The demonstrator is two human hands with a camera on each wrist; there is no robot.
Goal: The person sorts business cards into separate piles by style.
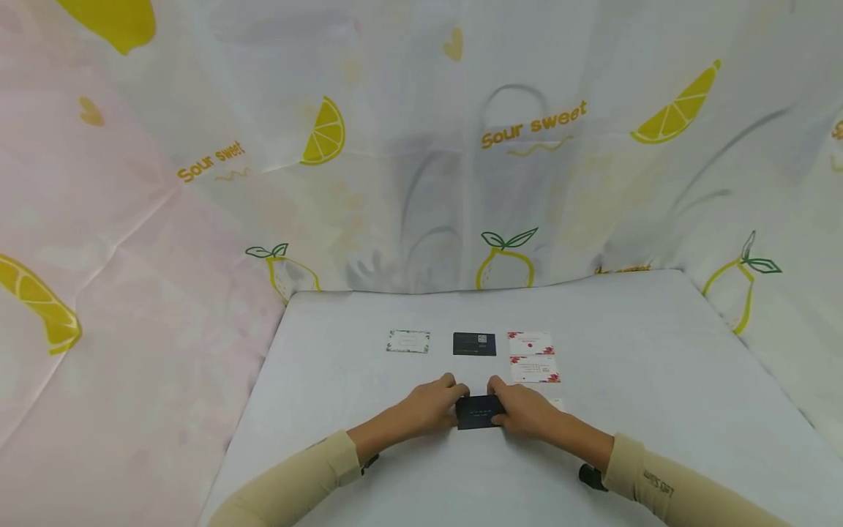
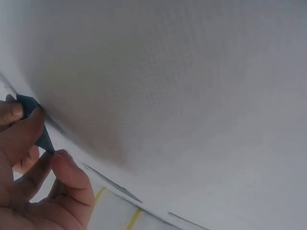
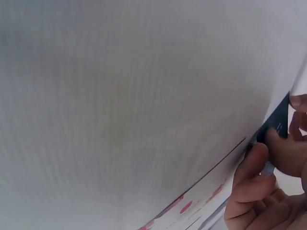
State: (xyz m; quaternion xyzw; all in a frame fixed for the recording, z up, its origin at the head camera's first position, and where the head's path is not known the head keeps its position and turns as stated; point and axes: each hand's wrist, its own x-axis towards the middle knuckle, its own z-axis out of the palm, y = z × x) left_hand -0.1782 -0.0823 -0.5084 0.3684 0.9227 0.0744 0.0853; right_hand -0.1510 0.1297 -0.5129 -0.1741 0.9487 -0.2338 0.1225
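In the head view a dark blue business card (image 1: 479, 412) with small light print is held between both hands, close to the white table. My left hand (image 1: 431, 402) pinches its left edge with curled fingers. The opposite edge is gripped by my right hand (image 1: 527, 410). From the left wrist the same dark card (image 2: 44, 139) shows edge-on between the fingers. In the right wrist view part of the dark card (image 3: 279, 117) appears past the right thumb and fingers. Directly beyond the hands lies another dark card (image 1: 474, 350) with a small white square.
A white card with a leafy border (image 1: 408, 341) lies at the left. To the right, two white cards with red flowers, the farther (image 1: 530, 343) and the nearer (image 1: 535, 369), form a column. A white card corner (image 1: 558, 403) peeks out behind the right hand. Lemon-print cloth (image 1: 421, 183) surrounds the table.
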